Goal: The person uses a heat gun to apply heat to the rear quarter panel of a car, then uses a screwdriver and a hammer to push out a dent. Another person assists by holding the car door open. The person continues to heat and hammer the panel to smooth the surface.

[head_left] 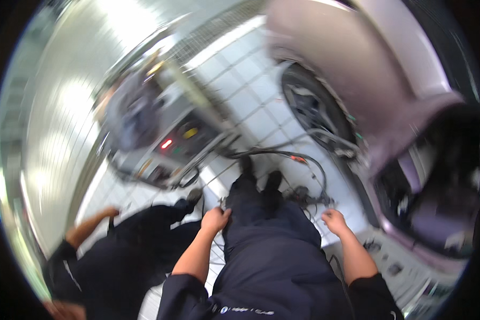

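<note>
My left hand (216,219) hangs beside my left thigh with its fingers curled in. A small greyish bit shows at its fingertips, too blurred to name. Out to my right, my right hand (334,220) is also closed, and whatever may be inside it is hidden. Just beyond that hand, a dark tool-like piece (304,196) appears at the end of a thick black cable (272,150) with an orange mark. I cannot tell whether the hand touches it. The cable runs from a wheeled machine (189,136) with a red lit display.
A pinkish-purple car (352,58) fills the right side, with its wheel (314,101) close and a door (410,266) open. A co-worker in dark clothes (128,256) stands at my left. Dark cloth (133,114) lies on the machine. White tiles (256,98) cover the floor.
</note>
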Demonstrator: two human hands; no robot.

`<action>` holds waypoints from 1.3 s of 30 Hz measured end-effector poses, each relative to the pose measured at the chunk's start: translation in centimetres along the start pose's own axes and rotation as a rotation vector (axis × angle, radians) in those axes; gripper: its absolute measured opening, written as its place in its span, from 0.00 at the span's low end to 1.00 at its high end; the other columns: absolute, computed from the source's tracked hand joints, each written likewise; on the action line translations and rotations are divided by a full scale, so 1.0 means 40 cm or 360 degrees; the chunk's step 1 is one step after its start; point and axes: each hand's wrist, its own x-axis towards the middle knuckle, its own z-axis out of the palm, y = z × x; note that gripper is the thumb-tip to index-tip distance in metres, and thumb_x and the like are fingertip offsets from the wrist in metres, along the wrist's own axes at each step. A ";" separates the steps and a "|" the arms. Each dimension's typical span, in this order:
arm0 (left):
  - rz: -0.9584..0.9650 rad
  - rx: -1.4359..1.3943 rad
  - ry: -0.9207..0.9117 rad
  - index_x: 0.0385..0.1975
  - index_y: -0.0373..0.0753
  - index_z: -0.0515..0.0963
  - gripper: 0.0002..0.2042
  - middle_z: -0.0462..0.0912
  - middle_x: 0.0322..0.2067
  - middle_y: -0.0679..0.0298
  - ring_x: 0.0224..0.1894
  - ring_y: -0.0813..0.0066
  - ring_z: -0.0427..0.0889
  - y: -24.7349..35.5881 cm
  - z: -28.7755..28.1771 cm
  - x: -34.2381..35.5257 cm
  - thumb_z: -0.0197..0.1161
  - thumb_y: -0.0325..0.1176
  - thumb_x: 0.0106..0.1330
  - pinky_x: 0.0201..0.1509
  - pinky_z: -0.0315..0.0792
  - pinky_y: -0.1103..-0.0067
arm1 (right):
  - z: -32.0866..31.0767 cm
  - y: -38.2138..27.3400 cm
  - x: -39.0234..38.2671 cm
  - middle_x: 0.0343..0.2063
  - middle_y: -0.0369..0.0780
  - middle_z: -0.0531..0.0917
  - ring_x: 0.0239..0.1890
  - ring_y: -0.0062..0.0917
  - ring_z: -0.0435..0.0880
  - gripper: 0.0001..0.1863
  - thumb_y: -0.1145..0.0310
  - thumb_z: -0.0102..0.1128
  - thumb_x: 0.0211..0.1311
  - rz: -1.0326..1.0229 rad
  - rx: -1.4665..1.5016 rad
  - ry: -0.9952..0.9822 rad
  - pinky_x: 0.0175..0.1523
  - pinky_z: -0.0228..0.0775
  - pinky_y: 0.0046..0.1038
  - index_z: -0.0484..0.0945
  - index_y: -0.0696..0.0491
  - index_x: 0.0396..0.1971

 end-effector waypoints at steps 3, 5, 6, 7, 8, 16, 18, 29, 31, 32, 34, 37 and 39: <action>0.0232 0.0215 -0.0100 0.40 0.33 0.77 0.25 0.80 0.37 0.43 0.45 0.47 0.79 0.042 -0.008 -0.019 0.56 0.53 0.60 0.50 0.71 0.63 | 0.040 0.048 -0.020 0.35 0.47 0.83 0.41 0.40 0.81 0.25 0.47 0.54 0.58 0.0008 -0.0497 -0.0242 0.48 0.71 0.36 0.82 0.56 0.35; 0.0449 0.0349 -0.0150 0.39 0.33 0.76 0.23 0.80 0.36 0.43 0.44 0.46 0.79 0.065 -0.011 -0.011 0.57 0.51 0.61 0.48 0.71 0.62 | 0.054 0.008 -0.047 0.37 0.49 0.82 0.44 0.42 0.80 0.31 0.41 0.49 0.60 0.0399 -0.0473 -0.0630 0.49 0.70 0.38 0.82 0.57 0.37; 0.0566 0.0400 -0.0154 0.39 0.33 0.76 0.22 0.80 0.35 0.43 0.43 0.46 0.79 0.080 -0.024 -0.009 0.57 0.49 0.61 0.47 0.71 0.61 | 0.051 -0.028 -0.072 0.34 0.51 0.82 0.42 0.44 0.80 0.32 0.41 0.47 0.60 0.0487 -0.0302 -0.0726 0.48 0.70 0.39 0.81 0.61 0.33; 0.0561 0.0594 -0.0178 0.39 0.35 0.76 0.19 0.80 0.35 0.43 0.42 0.45 0.79 0.095 -0.029 0.002 0.56 0.47 0.62 0.47 0.71 0.60 | 0.091 0.013 -0.085 0.34 0.51 0.82 0.42 0.44 0.80 0.31 0.43 0.48 0.60 0.0345 -0.0220 -0.0607 0.48 0.70 0.39 0.81 0.60 0.33; 0.0739 0.0736 -0.0217 0.39 0.36 0.76 0.18 0.80 0.34 0.43 0.40 0.45 0.79 0.091 -0.041 0.013 0.55 0.46 0.63 0.46 0.71 0.59 | 0.155 0.062 -0.102 0.35 0.51 0.82 0.42 0.44 0.80 0.29 0.44 0.49 0.60 0.0218 -0.0142 -0.0477 0.48 0.70 0.39 0.81 0.60 0.33; 0.0919 0.1697 -0.0955 0.38 0.41 0.79 0.17 0.82 0.33 0.48 0.39 0.48 0.80 0.243 -0.230 0.008 0.51 0.48 0.63 0.42 0.73 0.59 | 0.309 0.002 -0.301 0.25 0.49 0.81 0.33 0.42 0.81 0.22 0.49 0.55 0.58 0.0331 0.0444 -0.0526 0.39 0.70 0.39 0.80 0.56 0.29; 0.1041 0.2141 -0.1125 0.30 0.39 0.81 0.12 0.82 0.29 0.50 0.35 0.51 0.82 0.297 -0.189 0.050 0.54 0.39 0.58 0.37 0.76 0.62 | 0.386 -0.020 -0.357 0.25 0.49 0.81 0.33 0.42 0.81 0.21 0.50 0.56 0.57 0.0399 0.0577 -0.0410 0.40 0.72 0.38 0.79 0.56 0.28; 0.1513 0.2123 -0.1234 0.23 0.39 0.83 0.06 0.84 0.26 0.55 0.32 0.56 0.84 0.365 -0.086 0.064 0.60 0.29 0.47 0.31 0.77 0.68 | 0.519 -0.109 -0.553 0.21 0.41 0.78 0.22 0.26 0.76 0.15 0.61 0.58 0.59 0.0945 0.0976 0.0300 0.30 0.68 0.30 0.75 0.60 0.26; 0.1473 0.1958 -0.1014 0.23 0.39 0.82 0.06 0.84 0.26 0.54 0.33 0.57 0.84 0.331 -0.083 0.037 0.60 0.30 0.48 0.32 0.76 0.69 | 0.479 -0.124 -0.529 0.20 0.43 0.79 0.26 0.28 0.79 0.18 0.59 0.54 0.60 0.1000 0.0966 0.0287 0.32 0.69 0.32 0.76 0.62 0.28; 0.1415 0.1877 -0.0934 0.23 0.39 0.82 0.06 0.84 0.27 0.54 0.35 0.58 0.84 0.319 -0.091 0.022 0.60 0.30 0.49 0.34 0.76 0.69 | 0.511 -0.081 -0.533 0.21 0.43 0.79 0.27 0.27 0.79 0.18 0.60 0.52 0.60 0.0994 0.0987 0.0362 0.32 0.69 0.32 0.76 0.62 0.28; 0.1216 0.1511 -0.0859 0.30 0.36 0.81 0.10 0.82 0.34 0.52 0.39 0.55 0.82 0.252 -0.100 0.023 0.59 0.36 0.55 0.42 0.75 0.67 | 0.546 -0.023 -0.543 0.22 0.44 0.79 0.29 0.28 0.80 0.16 0.61 0.52 0.60 0.1176 0.1395 0.0491 0.34 0.70 0.32 0.77 0.62 0.28; 0.1025 0.0712 -0.0317 0.34 0.35 0.78 0.13 0.80 0.37 0.50 0.42 0.53 0.79 0.121 -0.099 -0.018 0.57 0.38 0.59 0.45 0.74 0.65 | 0.618 0.157 -0.580 0.24 0.39 0.81 0.28 0.26 0.80 0.14 0.62 0.54 0.61 0.0862 0.0890 0.0225 0.32 0.73 0.28 0.78 0.58 0.35; 0.0920 0.0247 0.0041 0.35 0.35 0.76 0.13 0.79 0.38 0.49 0.43 0.52 0.78 0.024 -0.062 -0.026 0.55 0.40 0.61 0.46 0.73 0.65 | 0.779 0.447 -0.634 0.29 0.43 0.84 0.31 0.30 0.83 0.15 0.63 0.53 0.60 0.0736 0.0451 0.0043 0.38 0.74 0.32 0.79 0.57 0.41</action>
